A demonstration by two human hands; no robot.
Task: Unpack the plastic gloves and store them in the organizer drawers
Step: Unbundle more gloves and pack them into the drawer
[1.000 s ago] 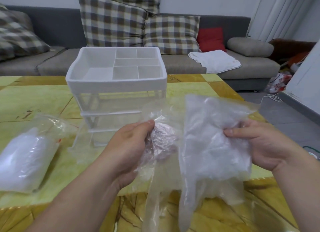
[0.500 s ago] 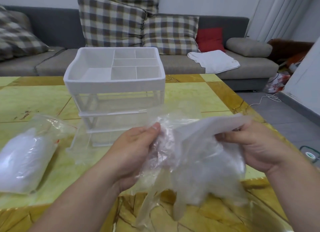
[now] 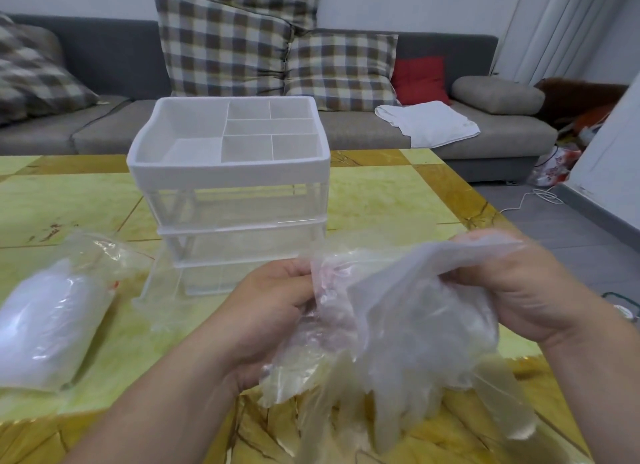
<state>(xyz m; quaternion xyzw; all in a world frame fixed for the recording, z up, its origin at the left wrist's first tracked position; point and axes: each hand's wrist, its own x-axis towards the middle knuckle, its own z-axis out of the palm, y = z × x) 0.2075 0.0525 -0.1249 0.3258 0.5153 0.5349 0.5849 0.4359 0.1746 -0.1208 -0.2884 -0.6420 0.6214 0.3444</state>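
While the left hand [image 3: 273, 311] pinches a crumpled bag [image 3: 325, 297] and the right hand [image 3: 512, 290] grips the plastic gloves [image 3: 415, 325] just above the bench [image 3: 381, 193], apparently to pull them free, the organizer [image 3: 228, 172] stands close behind, another full bag [image 3: 48, 318] lying at left.

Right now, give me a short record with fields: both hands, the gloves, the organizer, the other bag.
left hand: grips the plastic gloves at their left side
right hand: grips the bundle's upper right edge
plastic gloves: crumpled bundle above the table, glove fingers hanging down
organizer: on the table, behind the hands; top tray bare
second bag: lies on the table, left of the organizer
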